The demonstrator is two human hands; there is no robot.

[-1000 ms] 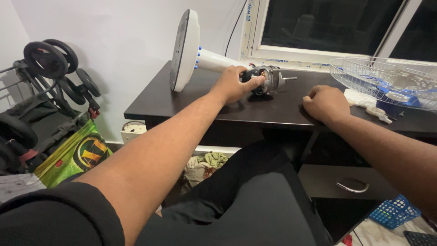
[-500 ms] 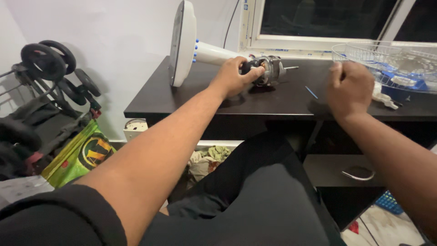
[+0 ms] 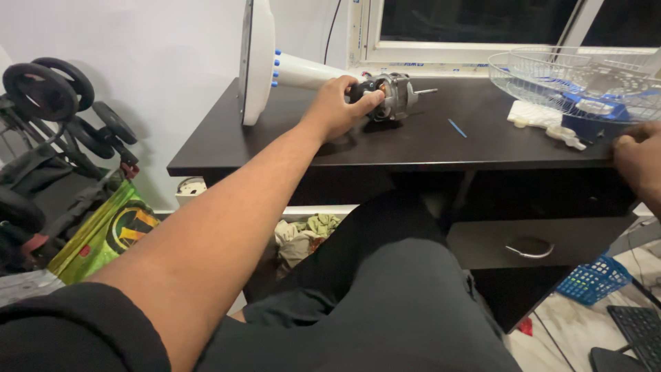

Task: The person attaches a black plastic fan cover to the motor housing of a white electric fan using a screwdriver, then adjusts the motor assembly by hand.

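Note:
A white fan stand with a round base [image 3: 256, 62] lies on its side on the dark desk [image 3: 413, 148]. Its bare motor [image 3: 392, 95] with a metal shaft points right. My left hand [image 3: 337, 105] is wrapped around the stand's neck just beside the motor. My right hand [image 3: 637, 162] is at the desk's front right edge, partly cut off by the frame, fingers curled on the edge with nothing seen in it. A thin blue stick [image 3: 456, 128] lies on the desk between the hands.
A wire fan grille [image 3: 571, 72] rests at the desk's right, over a blue part [image 3: 595, 110] and white plastic pieces [image 3: 544, 117]. A drawer with a metal handle [image 3: 529, 249] is under the desk. A folded stroller [image 3: 48, 131], green bag [image 3: 103, 234] and blue basket [image 3: 592, 279] stand on the floor.
My right hand has moved from the middle of the desk to its front right edge. A thin blue stick now lies where it was. The left hand has kept its hold.

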